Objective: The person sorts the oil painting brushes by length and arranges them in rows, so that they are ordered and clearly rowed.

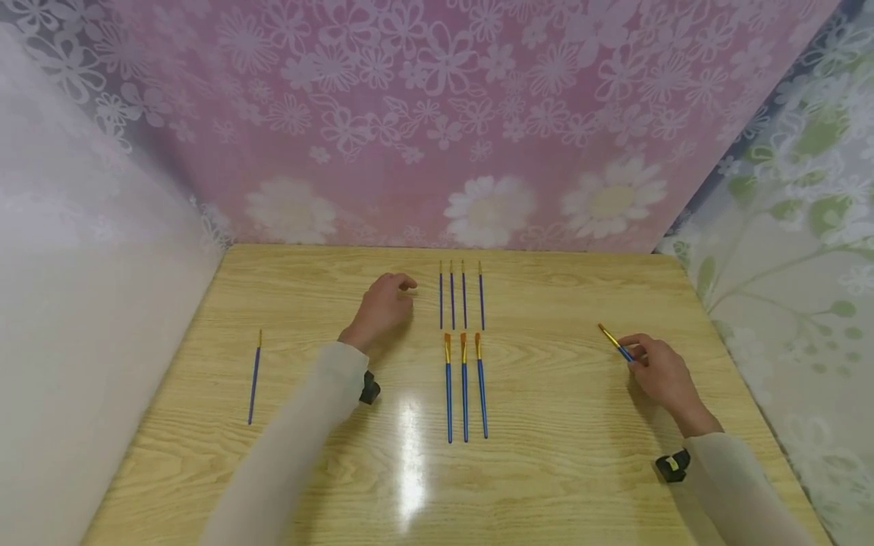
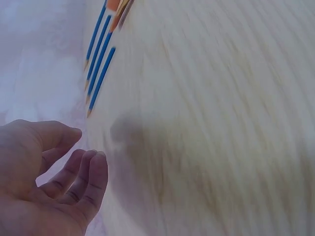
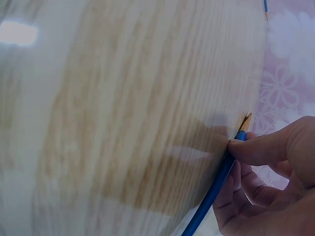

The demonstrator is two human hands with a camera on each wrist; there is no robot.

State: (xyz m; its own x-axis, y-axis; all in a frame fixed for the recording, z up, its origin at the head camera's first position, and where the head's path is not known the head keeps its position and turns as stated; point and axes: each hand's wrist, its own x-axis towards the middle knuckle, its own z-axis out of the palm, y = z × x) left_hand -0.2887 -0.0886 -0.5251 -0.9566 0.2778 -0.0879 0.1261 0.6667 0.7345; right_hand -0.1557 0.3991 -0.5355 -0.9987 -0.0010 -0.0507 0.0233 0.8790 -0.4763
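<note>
At the right of the table, my right hand (image 1: 661, 371) pinches a blue-handled paintbrush (image 1: 623, 352) between thumb and fingers, just behind its gold ferrule. Its brown bristles point away to the upper left, and the right wrist view shows the blue handle (image 3: 210, 192) running back below the thumb. My left hand (image 1: 385, 307) hovers over the table with loosely bent fingers and holds nothing. Just right of it lies a row of several thin paintbrushes (image 1: 452, 299), tips toward the wall. Nearer me, three wider flat paintbrushes (image 1: 465, 394) lie side by side, bristles pointing the same way.
A single thin paintbrush (image 1: 255, 383) lies at the left of the wood-grain table (image 1: 546, 455), outside my left forearm. A pink flowered wall covering (image 1: 410, 174) stands along the far edge, with pale coverings at both sides. Each wrist carries a small black device.
</note>
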